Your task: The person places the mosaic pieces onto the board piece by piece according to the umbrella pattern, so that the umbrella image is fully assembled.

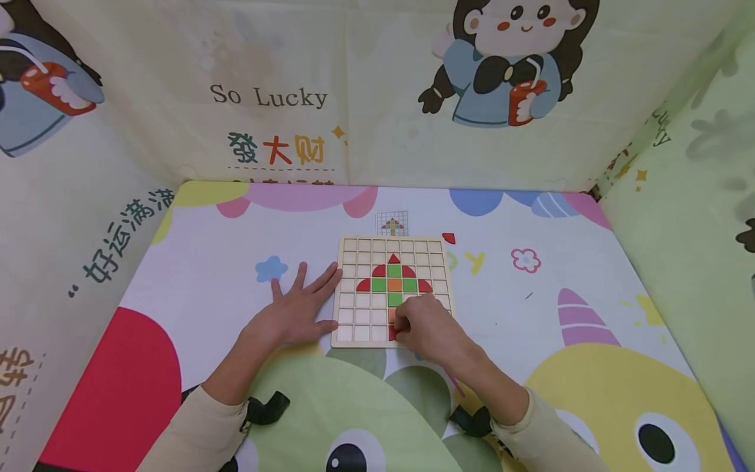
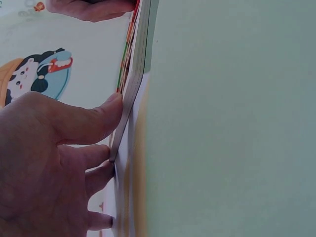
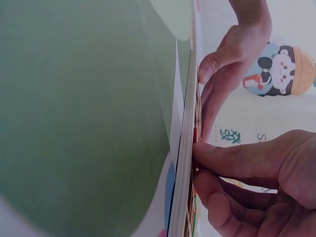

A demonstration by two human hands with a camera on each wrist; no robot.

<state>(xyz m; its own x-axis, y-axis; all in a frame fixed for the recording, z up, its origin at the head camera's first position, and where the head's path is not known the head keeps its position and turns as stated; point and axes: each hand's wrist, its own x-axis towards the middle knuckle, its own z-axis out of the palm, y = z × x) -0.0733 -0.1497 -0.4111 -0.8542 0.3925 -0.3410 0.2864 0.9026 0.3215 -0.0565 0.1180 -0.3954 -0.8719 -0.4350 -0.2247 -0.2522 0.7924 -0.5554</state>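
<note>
A square wooden grid board [image 1: 354,314] lies flat on the table, with red, green and orange tiles arranged in a rocket-like pattern. My left hand [image 1: 295,313] is spread at its left side, the thumb and fingertips touching that edge. In the left wrist view, the left thumb [image 2: 106,116] rests against the board's side. My right hand [image 1: 429,328] reaches over the lower right of the board, fingers curled. Its thumb and index finger pinch at a red tile [image 1: 392,333] in the bottom row, beneath an orange tile [image 1: 392,316]. The hand partly hides this tile.
A small printed pattern card [image 1: 392,223] lies behind the board's far edge. One loose red tile [image 1: 449,238] is by the far right corner. The patterned tablecloth [image 1: 507,314] spreads around, with printed fabric walls [image 1: 383,151] at the back and sides.
</note>
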